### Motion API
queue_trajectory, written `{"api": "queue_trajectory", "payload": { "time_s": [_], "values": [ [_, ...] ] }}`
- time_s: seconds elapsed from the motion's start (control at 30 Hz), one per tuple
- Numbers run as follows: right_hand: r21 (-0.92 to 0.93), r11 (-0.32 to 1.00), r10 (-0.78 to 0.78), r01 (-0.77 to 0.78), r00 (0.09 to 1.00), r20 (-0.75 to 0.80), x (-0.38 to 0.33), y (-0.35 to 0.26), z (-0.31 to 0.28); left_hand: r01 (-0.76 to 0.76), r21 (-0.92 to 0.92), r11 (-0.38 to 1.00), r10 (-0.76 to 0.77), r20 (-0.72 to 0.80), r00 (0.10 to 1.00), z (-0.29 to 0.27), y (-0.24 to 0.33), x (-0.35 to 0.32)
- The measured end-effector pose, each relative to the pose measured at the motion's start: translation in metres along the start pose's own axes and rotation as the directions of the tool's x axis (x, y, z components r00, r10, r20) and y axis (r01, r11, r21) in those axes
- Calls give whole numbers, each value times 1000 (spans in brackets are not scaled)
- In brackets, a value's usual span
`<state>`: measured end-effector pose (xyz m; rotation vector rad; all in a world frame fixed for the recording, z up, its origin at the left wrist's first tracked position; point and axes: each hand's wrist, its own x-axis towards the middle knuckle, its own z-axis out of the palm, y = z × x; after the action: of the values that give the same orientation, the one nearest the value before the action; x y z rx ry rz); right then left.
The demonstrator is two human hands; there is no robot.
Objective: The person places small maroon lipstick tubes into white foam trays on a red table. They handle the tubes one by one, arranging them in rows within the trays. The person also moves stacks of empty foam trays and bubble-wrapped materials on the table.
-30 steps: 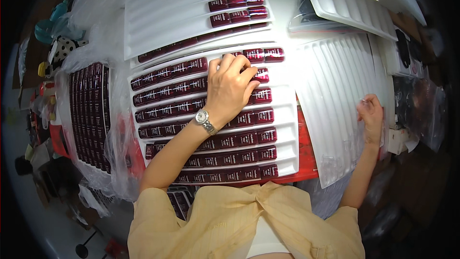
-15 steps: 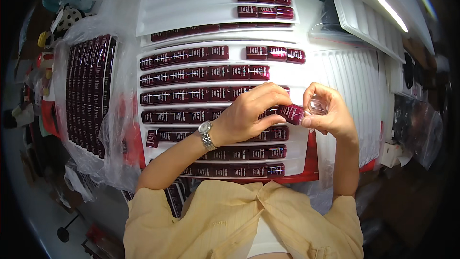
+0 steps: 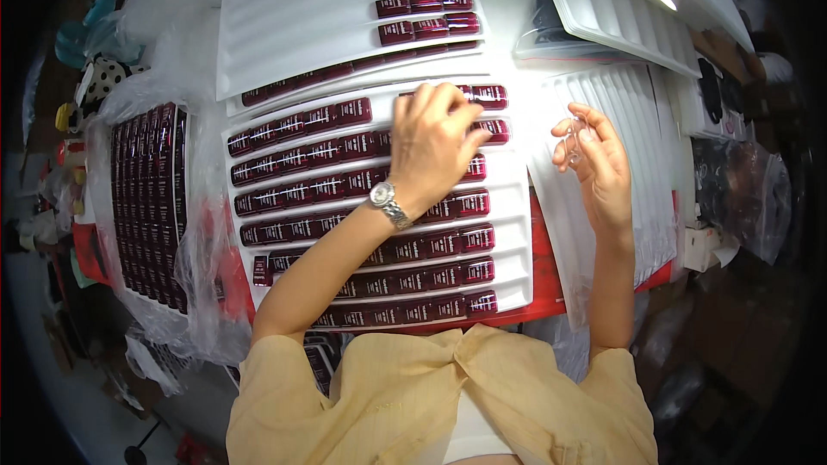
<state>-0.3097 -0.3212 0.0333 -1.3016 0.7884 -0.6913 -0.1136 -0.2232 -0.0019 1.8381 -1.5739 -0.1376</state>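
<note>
My left hand (image 3: 431, 138), with a silver watch on its wrist, reaches over a white ribbed tray (image 3: 514, 280) filled with rows of small dark red bottles (image 3: 332, 151). Its thumb and index finger close around a dark red bottle (image 3: 497, 131) at the right end of the second row from the far side. The other fingertips lie by the farthest row, partly hidden. To the right, clear of the tray, my right hand (image 3: 596, 159) has its fingers curled around a small clear, rounded plastic piece (image 3: 575, 139). What that piece is cannot be made out.
Stacked white ribbed trays (image 3: 594, 112) lie on the right, and more lean behind them (image 3: 620, 13). At the far side another white tray (image 3: 293, 9) bears bottles along its right. A plastic-wrapped pack of dark red bottles (image 3: 148, 207) is on the left.
The left hand has moved away from the right hand and farther up the tray, taking a bottle with it. My right hand has risen slightly, still with the clear piece. The view has shifted.
</note>
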Motion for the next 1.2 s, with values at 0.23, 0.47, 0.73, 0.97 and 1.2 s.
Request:
{"api": "queue_trajectory", "payload": {
  "time_s": [0.23,0.47,0.73,0.97,1.2],
  "values": [
    [79,989,128,-128,992,2,-15,7,-17,51,115,992,-50,-8,999,-13,-37,16],
    [-52,998,35,-31,996,84,-27,-7,-1,-15,-286,958,-1,-56,998,-41,13,1],
    [-58,997,-37,46,989,145,-26,-4,41,-12,-342,940,10,-7,1000,-51,25,-19],
    [32,993,105,-111,982,156,-28,-1,44,-30,-326,945,18,-39,999,-50,22,-25],
    [94,983,139,-158,973,182,-28,3,43,-8,-321,947,3,-17,1000,-51,21,-28]
  ]
}}
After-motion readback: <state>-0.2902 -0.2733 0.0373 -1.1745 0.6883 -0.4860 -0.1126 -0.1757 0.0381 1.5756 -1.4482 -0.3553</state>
